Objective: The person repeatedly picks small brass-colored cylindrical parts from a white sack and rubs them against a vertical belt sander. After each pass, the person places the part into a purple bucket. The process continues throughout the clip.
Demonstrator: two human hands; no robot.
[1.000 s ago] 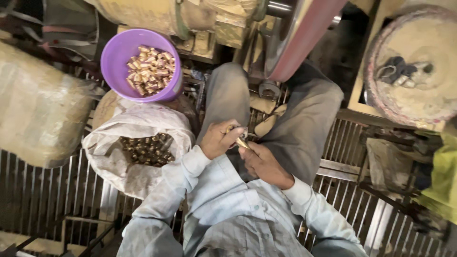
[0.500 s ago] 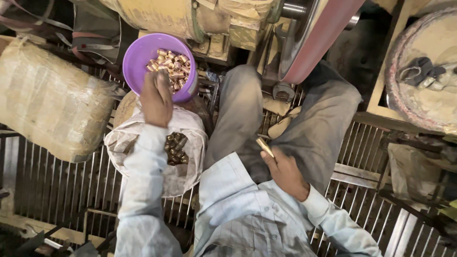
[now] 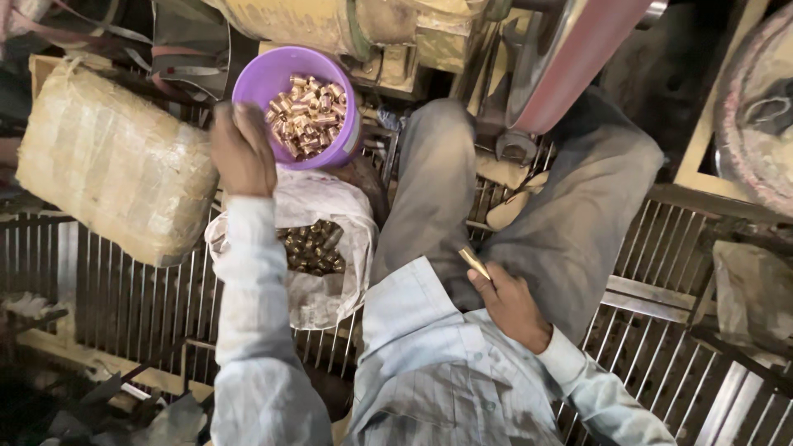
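Brass-coloured metal parts fill two containers in the upper left of the frame: a purple bowl (image 3: 273, 78) holding bright, shiny pieces (image 3: 310, 111), and directly below it a white sack (image 3: 318, 211), open at the top, holding darker pieces (image 3: 312, 248).

Left hand (image 3: 241, 149): extended to the near rim of the purple bowl, back of the hand toward the camera. The fingers are curled downward at the rim; whether they enclose a piece cannot be told, since the palm side is hidden.

Right hand (image 3: 510, 301): resting at the lap, lower centre of the frame, between the trousered legs. Thumb and fingers pinch the lower end of a short brass tube (image 3: 474, 263), which projects up and to the left.

Surroundings: a wrapped bale (image 3: 116, 169) lies at the left on a metal grating floor (image 3: 132, 306); a yellow machine body (image 3: 330, 25) and an angled red belt (image 3: 578, 49) occupy the top.

Procedure note, as a judgement: keep the left hand fully over the bowl, not the sack, so shiny and dark pieces stay separate. Keep the tube pinched firmly and clear of the belt above the knees. A piece dropped here may fall through the grating.
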